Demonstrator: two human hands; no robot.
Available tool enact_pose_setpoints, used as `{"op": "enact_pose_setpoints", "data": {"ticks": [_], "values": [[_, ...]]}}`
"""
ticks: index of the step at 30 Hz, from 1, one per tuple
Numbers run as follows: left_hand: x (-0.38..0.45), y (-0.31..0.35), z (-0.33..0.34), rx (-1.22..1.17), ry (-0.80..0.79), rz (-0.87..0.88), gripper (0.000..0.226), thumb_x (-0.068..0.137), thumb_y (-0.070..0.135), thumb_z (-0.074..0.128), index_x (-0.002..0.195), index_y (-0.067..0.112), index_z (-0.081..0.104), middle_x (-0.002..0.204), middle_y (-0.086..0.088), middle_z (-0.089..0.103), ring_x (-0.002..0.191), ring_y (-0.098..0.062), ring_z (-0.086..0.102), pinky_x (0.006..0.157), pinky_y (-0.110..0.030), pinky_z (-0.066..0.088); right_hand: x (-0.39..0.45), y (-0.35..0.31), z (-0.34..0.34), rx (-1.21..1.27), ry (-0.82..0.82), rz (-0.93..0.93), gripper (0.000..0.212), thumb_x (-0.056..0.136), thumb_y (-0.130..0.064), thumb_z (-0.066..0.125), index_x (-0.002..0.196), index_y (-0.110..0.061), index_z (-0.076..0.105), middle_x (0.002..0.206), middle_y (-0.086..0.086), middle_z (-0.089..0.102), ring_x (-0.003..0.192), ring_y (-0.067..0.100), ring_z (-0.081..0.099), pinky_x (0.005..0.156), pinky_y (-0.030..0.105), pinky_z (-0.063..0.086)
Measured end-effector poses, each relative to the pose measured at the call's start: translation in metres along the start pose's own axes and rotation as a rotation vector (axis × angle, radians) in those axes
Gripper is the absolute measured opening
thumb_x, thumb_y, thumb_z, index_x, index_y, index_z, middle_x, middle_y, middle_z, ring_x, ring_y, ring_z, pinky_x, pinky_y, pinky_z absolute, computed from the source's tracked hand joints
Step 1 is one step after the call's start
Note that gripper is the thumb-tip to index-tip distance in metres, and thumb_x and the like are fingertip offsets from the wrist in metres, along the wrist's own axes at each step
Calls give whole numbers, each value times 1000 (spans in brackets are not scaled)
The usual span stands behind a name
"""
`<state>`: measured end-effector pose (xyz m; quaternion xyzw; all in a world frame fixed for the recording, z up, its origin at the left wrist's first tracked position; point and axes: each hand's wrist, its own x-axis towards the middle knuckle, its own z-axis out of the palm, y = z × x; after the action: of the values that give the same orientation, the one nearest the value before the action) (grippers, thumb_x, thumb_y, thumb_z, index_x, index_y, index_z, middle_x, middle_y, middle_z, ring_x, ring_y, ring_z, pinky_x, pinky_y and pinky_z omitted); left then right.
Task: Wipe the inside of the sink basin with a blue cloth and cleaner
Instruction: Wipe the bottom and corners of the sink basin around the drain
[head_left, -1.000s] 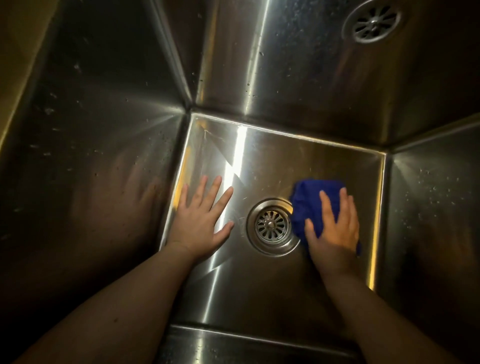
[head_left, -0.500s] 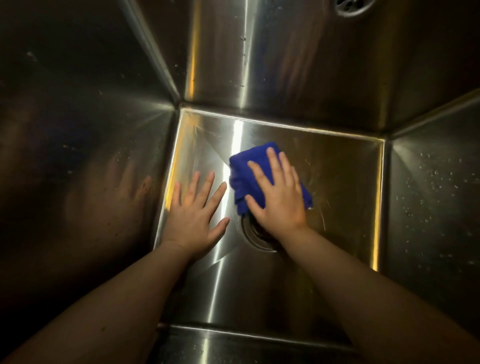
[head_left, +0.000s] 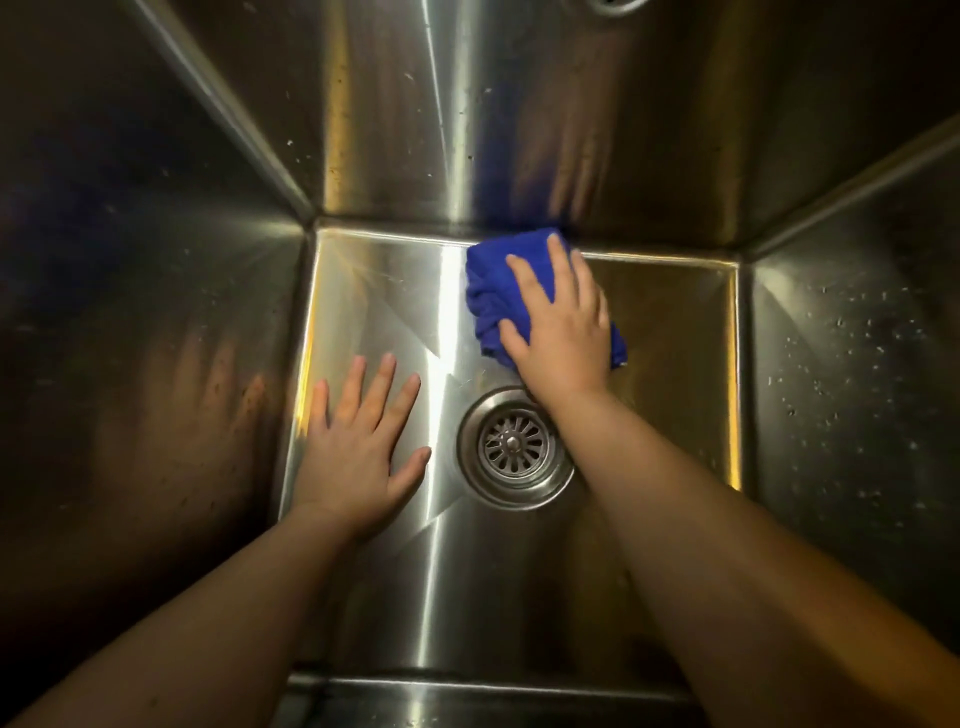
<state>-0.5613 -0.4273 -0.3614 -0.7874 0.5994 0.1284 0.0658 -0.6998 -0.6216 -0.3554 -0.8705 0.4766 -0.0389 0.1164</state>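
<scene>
I look straight down into a deep stainless steel sink basin (head_left: 670, 332). A bunched blue cloth (head_left: 491, 291) lies on the basin floor against the far wall, and my right hand (head_left: 561, 322) presses flat on top of it. My left hand (head_left: 358, 441) rests flat on the floor near the left wall, fingers spread, holding nothing. The round drain strainer (head_left: 514, 447) sits between my two wrists, uncovered. No cleaner bottle is in view.
Steep steel walls close in on all sides; the right wall (head_left: 852, 364) carries water droplets. An overflow grille (head_left: 615, 4) shows at the top edge of the far wall. The near rim (head_left: 467, 699) runs along the bottom.
My right hand has slid the cloth from right of the drain, across it, up to the far wall. The drain is uncovered again. My left hand has stayed in place.
</scene>
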Motion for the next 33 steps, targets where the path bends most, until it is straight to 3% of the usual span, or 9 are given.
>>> {"op": "enact_pose_setpoints", "data": {"ticks": [8,15,18,23,26,31,33], "values": [[0,0,-1,4,-2,7,74,83,56,34,148,23,27,156,-6,16,144,-31,15,111,-55,13,-38,84,-16,-95,167,504,62,90,-40,48,145,-28,22,155,14,16,139,36,21,107,52,29],[-1,-1,1,13,2,11,74,83,56,34,148,22,29,157,-7,18,144,-32,16,110,-55,13,-15,44,-7,22,224,737,62,90,-43,45,145,-24,25,157,14,12,140,39,15,108,54,22],[-1,-1,1,9,-1,9,74,83,56,34,148,23,29,157,-7,18,144,-31,15,111,-55,13,-12,10,-3,63,187,614,63,87,-43,49,144,-27,28,157,12,12,141,37,13,108,53,22],[-1,0,3,-17,0,0,75,83,56,34,149,23,25,158,-5,13,145,-30,12,112,-55,11,-29,-40,8,90,5,131,63,86,-40,53,144,-31,29,158,7,11,143,32,11,110,52,20],[0,-1,5,-26,13,4,75,83,57,33,148,21,27,158,-6,14,144,-30,13,112,-56,12,-46,-48,17,52,-15,-102,62,85,-43,55,142,-30,35,157,9,18,143,31,15,113,48,16],[-1,-2,5,-16,23,15,75,83,57,32,148,20,28,157,-6,16,144,-31,15,110,-56,13,-44,-17,13,-52,-62,-340,59,86,-48,50,141,-33,35,156,8,22,141,30,22,110,42,20],[-1,-1,4,-16,19,13,75,83,57,32,149,22,25,157,-5,14,144,-31,13,111,-55,11,-39,1,7,-67,-82,-320,60,85,-46,51,141,-33,36,155,7,24,140,30,24,107,44,27]]}}
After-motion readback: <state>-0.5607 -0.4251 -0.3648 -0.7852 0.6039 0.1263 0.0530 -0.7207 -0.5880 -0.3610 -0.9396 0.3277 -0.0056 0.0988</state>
